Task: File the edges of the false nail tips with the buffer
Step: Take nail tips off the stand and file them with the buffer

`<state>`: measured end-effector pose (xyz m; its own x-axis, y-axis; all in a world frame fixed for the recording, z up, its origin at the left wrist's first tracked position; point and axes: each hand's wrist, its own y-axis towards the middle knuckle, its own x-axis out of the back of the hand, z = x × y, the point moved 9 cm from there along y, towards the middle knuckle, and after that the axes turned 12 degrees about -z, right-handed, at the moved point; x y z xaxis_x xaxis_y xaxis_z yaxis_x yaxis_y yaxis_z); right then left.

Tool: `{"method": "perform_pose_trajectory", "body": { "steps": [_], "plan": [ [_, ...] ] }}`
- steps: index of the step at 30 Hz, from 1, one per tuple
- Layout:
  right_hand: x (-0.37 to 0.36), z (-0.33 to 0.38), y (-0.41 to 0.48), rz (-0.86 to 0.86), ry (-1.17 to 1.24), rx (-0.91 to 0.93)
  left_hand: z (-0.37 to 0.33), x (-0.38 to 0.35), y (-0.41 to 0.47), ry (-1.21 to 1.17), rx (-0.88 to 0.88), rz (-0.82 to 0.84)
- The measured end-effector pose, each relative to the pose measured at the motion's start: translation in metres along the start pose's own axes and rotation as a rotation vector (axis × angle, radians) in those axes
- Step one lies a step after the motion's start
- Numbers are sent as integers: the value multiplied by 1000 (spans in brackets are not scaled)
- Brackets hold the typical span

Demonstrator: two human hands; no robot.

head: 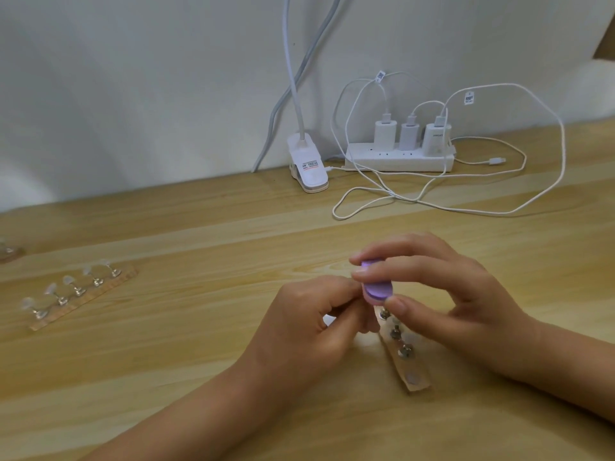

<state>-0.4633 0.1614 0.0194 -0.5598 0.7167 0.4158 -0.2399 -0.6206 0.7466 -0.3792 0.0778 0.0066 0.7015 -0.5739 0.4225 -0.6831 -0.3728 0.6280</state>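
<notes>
Gently now: my right hand [459, 304] pinches the buffer [476, 289]; my left hand [306, 327] curls round something hidden, probably a tip. I'd use light strokes along its edge.

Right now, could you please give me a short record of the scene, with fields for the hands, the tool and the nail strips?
Right hand: pinches the purple buffer
Left hand: fingers curled beside the buffer; contents hidden
Near strip: under the hands, metal holders on it
Far strip: left on the table, five clear nail tips on stands
Background: power strip, lamp clip
</notes>
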Motion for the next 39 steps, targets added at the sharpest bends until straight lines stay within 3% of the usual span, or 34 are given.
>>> {"method": "perform_pose_trajectory", "body": {
  "steps": [4, 7, 11, 14, 17, 21, 25, 28, 32, 39],
  "plan": [
    [3, -8, 2, -24, 13, -69, 3, 3, 1, -36, 31, -25],
    [-2, -1, -1, 17, 3, 8, 0, 0, 0, 5, -16, 3],
    [0, -8, 1, -5, 17, -73, -2, 0, 0, 24, -25, 1],
    [-2, -2, -1, 12, 5, -9, -4, -1, 0, 55, -46, 7],
    [1, -13, 2, -18, 23, -114, -3, 1, 1, 42, -31, -8],
    [-2, -5, 0, 8, 34, -61, -5, 0, 0, 66, -62, 5],
    [2, -13, 1, -22, 63, -162, -2, 1, 1, 28, -25, -6],
    [0, -1, -1, 10, 52, -63, -1, 2, 1, 21, -20, -1],
    [4, -9, 1, -33, 73, -145, 3, 4, 1, -21, 29, -26],
    [5, -7, 1, -33, 87, -94, 0, 5, 1, -11, 4, -36]
  ]
}}
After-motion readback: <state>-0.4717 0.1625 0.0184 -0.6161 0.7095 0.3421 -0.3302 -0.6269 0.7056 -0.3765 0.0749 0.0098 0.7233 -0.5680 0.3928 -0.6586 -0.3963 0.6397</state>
